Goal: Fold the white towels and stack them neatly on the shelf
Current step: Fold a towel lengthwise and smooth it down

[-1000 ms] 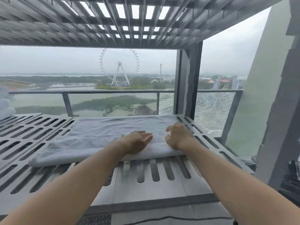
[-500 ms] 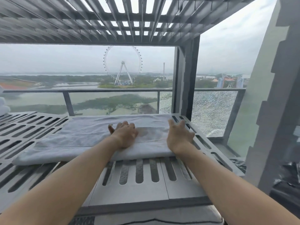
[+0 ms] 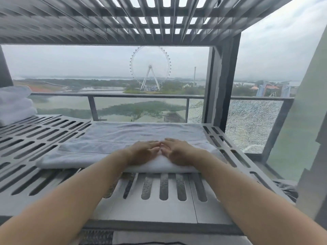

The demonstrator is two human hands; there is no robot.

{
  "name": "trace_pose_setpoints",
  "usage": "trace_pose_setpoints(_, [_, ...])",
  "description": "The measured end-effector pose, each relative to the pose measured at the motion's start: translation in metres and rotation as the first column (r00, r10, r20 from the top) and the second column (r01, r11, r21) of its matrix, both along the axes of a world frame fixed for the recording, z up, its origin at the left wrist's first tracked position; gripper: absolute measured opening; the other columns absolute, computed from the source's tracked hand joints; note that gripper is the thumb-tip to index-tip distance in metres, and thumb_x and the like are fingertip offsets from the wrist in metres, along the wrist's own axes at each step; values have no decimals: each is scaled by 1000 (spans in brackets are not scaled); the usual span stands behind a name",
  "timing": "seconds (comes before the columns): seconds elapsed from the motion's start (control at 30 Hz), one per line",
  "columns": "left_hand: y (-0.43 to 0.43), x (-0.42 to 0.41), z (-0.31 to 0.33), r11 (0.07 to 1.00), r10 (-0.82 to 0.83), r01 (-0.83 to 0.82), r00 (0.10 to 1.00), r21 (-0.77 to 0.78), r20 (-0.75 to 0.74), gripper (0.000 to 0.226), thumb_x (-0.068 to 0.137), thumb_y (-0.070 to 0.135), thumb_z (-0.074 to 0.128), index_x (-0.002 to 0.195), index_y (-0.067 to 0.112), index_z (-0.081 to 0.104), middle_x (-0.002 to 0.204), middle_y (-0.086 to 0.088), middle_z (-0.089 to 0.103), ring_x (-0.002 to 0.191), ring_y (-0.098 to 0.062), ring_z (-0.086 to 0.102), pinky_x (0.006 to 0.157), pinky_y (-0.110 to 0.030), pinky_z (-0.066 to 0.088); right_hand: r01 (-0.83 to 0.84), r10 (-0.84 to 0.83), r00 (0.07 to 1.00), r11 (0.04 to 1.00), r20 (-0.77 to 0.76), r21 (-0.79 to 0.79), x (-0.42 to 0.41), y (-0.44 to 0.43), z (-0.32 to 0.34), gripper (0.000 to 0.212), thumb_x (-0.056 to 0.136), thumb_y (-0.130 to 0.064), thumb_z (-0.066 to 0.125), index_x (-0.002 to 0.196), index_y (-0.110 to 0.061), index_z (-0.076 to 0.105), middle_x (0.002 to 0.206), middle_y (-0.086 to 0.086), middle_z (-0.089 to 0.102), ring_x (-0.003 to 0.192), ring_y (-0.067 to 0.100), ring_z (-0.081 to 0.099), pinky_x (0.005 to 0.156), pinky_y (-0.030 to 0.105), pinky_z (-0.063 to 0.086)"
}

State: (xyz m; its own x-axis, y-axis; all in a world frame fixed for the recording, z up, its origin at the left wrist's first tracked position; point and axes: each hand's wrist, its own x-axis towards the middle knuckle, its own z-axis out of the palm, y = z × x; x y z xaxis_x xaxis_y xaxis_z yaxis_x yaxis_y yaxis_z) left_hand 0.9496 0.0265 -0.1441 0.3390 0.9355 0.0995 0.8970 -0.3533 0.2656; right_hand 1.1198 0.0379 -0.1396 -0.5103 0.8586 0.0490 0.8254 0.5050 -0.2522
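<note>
Both palms down, fingers straight, nothing pinched: left hand (image 3: 144, 153) and right hand (image 3: 177, 153) side by side, fingertips all but meeting, pressing on the near fold of a white terry-cloth towel (image 3: 123, 137). No curl round the cloth to be seen; slight blur at the fingers.

Towel folded into a long flat band on a grey slotted metal shelf (image 3: 44, 133), long edge running 9 to 3 o'clock, right end close to the shelf's 3 o'clock side. Near edge thick and rounded under the wrists; thinner layer toward 12 o'clock.

Handling, as judged:
- Soft, limp and light, not fragile.
- No stiffness to keep a shape, so likely to sag and fall open if lifted by one corner.
- Pile grippy against skin, probably less so on smooth metal; liable to skid whole under a sideways push.
- Slots a possible snag for a loose hem.
- Best taken at both ends of the thick near fold, layers pinched together, or carried on flat hands slid beneath.

Further out:
- At 9 o'clock on the shelf, a stack of folded white towels (image 3: 14, 105), well apart from the hands.
- Overhead, a grey slatted upper shelf (image 3: 123, 18).
- Beyond, a grey metal railing (image 3: 123, 96).
- At 12 o'clock, a white Ferris wheel (image 3: 150, 68).
- At 2 o'clock, a crazed glass pane (image 3: 253, 124).
</note>
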Motion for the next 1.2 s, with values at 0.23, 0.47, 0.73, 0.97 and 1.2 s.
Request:
trace_pose_setpoints(0.23, [7, -75, -1, 997, 71, -75, 993, -34, -98, 49, 96, 53, 19, 143, 39, 26, 153, 12, 22, 141, -13, 17, 115, -49, 5, 93, -85, 988, 994, 131, -56, 6, 30, -5, 59, 90, -63, 12, 143, -38, 21, 156, -3, 13, 143, 22, 11, 113, 52, 5])
trace_pose_setpoints(0.47, [16, -150, 10, 979, 177, -155, 969, 131, -174, 27, 94, 49, 35, 107, 31, 49, 108, 7, 51, 97, -14, 48, 89, -35, 41, 182, -187, 982, 978, 38, 104, -19, 48, 4, 38, 92, -53, 31, 98, -22, 52, 114, 3, 53, 108, 23, 46, 93, 45, 39])
trace_pose_setpoints(0.73, [26, -177, 17, 942, 62, 11, 977, 336, -204, 28, 96, 46, 31, 76, 27, 36, 69, 8, 49, 63, -14, 49, 56, -32, 32, 56, -76, 993, 975, 88, 213, -12, 64, 8, 54, 89, -63, 21, 66, -21, 44, 70, -4, 51, 69, 17, 49, 62, 34, 33])
trace_pose_setpoints(0.97, [40, -175, 15, 950, 61, 63, 924, 307, -377, 27, 96, 47, 32, 95, 25, 48, 91, 5, 53, 83, -17, 55, 69, -31, 38, 114, -142, 984, 967, 111, 228, -16, 66, 9, 43, 91, -60, 31, 68, -25, 42, 78, -3, 53, 76, 19, 49, 66, 33, 36])
trace_pose_setpoints(1.2, [42, -146, 22, 951, -16, 78, 979, 299, -205, 24, 94, 44, 41, 108, 29, 53, 105, 7, 56, 88, -10, 54, 79, -31, 47, 11, -8, 1000, 972, -12, 236, -38, 61, 10, 29, 92, -53, 37, 82, -27, 46, 86, -6, 55, 77, 14, 50, 67, 31, 38])
